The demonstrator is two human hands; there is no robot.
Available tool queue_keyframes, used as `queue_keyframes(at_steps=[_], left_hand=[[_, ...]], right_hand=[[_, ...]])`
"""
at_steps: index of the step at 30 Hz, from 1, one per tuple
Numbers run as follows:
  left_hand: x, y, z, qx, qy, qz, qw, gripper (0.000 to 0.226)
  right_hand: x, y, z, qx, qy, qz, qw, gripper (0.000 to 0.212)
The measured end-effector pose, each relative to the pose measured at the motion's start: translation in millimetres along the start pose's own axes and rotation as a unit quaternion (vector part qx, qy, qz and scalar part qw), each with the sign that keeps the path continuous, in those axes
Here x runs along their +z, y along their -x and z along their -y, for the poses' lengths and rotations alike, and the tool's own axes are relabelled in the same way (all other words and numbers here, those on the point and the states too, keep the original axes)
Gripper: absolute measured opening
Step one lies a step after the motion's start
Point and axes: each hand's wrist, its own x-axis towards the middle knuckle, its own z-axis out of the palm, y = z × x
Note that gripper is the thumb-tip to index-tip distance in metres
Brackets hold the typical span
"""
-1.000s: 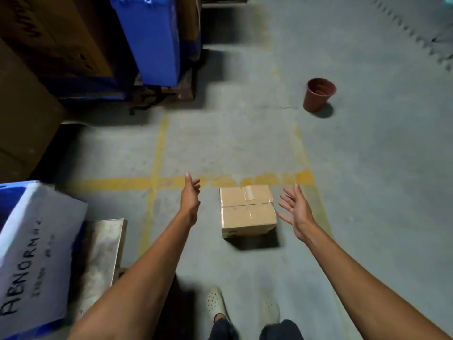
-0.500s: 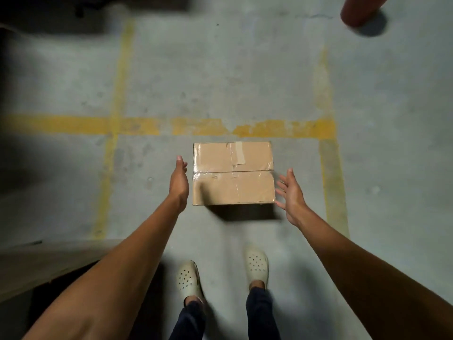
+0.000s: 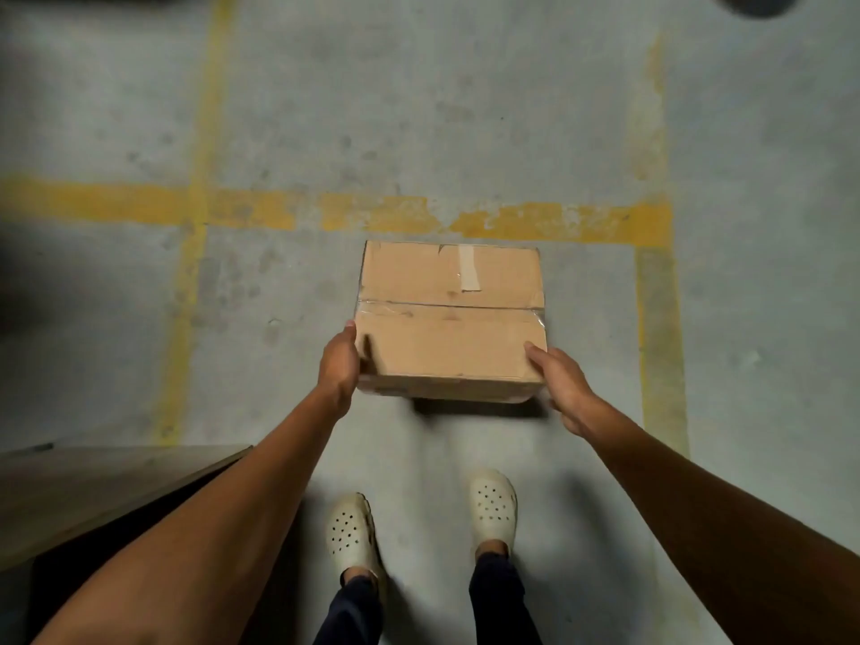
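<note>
A taped brown cardboard box (image 3: pixel 449 318) sits on the grey concrete floor just in front of my feet. My left hand (image 3: pixel 339 370) grips its near left corner, thumb up at the top edge, fingers hidden against the side. At the near right corner my right hand (image 3: pixel 561 386) holds the box, thumb lying on the top face and fingers down along the side. A dark shadow lies under the box's near edge.
Worn yellow floor lines (image 3: pixel 260 209) run just beyond the box and along both sides. A flat brown platform edge (image 3: pixel 107 486) juts in at the lower left. My feet in pale clogs (image 3: pixel 493 509) stand just behind the box. A dark blurred shape (image 3: pixel 754 2) sits top right.
I have bent down closer to the box. Both hands, spread open beside it before, have closed in onto its near corners.
</note>
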Motion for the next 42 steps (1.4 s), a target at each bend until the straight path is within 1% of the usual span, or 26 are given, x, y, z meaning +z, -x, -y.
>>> queue_keyframes(at_steps=[3,4,6,7,8,9,10,11,12,14,16,17,20,21,23,24,27,30,33,36,37,38,39,40,42], left_hand=[[-20,44,-29,0.028,0.006,0.011,1.000,0.073],[-27,59,-39,0.036,0.016,0.015,0.999,0.071],[-40,98,-60,0.044,0.048,0.020,0.998,0.060],[-46,116,-68,0.049,0.061,0.019,0.997,0.054],[-52,136,-75,0.053,0.063,0.015,0.997,0.049],[-58,157,-81,0.056,0.059,0.012,0.997,0.046],[-64,179,-87,0.060,0.055,0.008,0.997,0.044],[-70,200,-89,0.063,0.051,0.000,0.997,0.043],[-77,220,-91,0.070,0.046,-0.010,0.996,0.041],[-94,259,-90,0.080,0.044,-0.029,0.995,0.043],[-109,292,-88,0.081,0.056,-0.044,0.994,0.051],[-116,310,-90,0.085,0.064,-0.053,0.993,0.053],[-142,360,-91,0.109,0.088,-0.094,0.986,0.051],[-152,374,-90,0.114,0.092,-0.117,0.982,0.055],[-173,399,-82,0.116,0.106,-0.161,0.974,0.066],[-183,415,-77,0.112,0.116,-0.180,0.970,0.066],[-220,457,-58,0.114,0.153,-0.255,0.948,0.063],[-263,498,-32,0.124,0.179,-0.321,0.922,0.069],[-311,532,7,0.135,0.213,-0.372,0.893,0.060],[-350,561,50,0.129,0.228,-0.379,0.888,0.056],[-359,569,67,0.135,0.220,-0.379,0.888,0.054],[-365,578,83,0.143,0.215,-0.382,0.887,0.053],[-372,585,100,0.149,0.220,-0.384,0.884,0.054],[-377,593,116,0.148,0.240,-0.382,0.880,0.055],[-388,608,146,0.140,0.287,-0.380,0.868,0.059]], right_hand=[[-10,52,23,-0.037,-0.023,-0.011,0.999,0.033],[-14,71,30,-0.048,-0.042,-0.019,0.998,0.036],[-21,108,43,-0.059,-0.064,-0.040,0.995,0.055],[-24,128,50,-0.064,-0.072,-0.051,0.994,0.060],[-25,148,55,-0.070,-0.077,-0.055,0.993,0.060],[-27,167,59,-0.081,-0.080,-0.054,0.992,0.055],[-28,185,62,-0.097,-0.079,-0.049,0.991,0.045],[-29,203,65,-0.117,-0.073,-0.043,0.990,0.037],[-30,219,68,-0.136,-0.065,-0.036,0.988,0.037],[-31,252,77,-0.161,-0.054,-0.020,0.985,0.046],[-33,284,87,-0.185,-0.033,-0.010,0.982,0.052],[-33,298,92,-0.197,-0.024,-0.007,0.980,0.054],[-30,337,105,-0.238,-0.008,0.008,0.971,0.054],[-27,350,110,-0.253,-0.006,0.016,0.967,0.054],[-17,376,118,-0.276,-0.001,0.032,0.961,0.054],[-9,391,121,-0.288,0.006,0.040,0.957,0.054],[25,433,124,-0.323,0.045,0.063,0.943,0.058],[68,476,121,-0.360,0.093,0.100,0.923,0.057],[114,522,105,-0.392,0.135,0.133,0.900,0.055],[153,564,85,-0.426,0.186,0.107,0.879,0.058],[165,577,79,-0.434,0.203,0.104,0.871,0.054],[176,590,73,-0.444,0.218,0.107,0.862,0.046],[185,603,68,-0.456,0.233,0.109,0.852,0.036],[194,615,62,-0.470,0.248,0.112,0.840,0.031],[210,640,50,-0.493,0.279,0.115,0.816,0.035]])
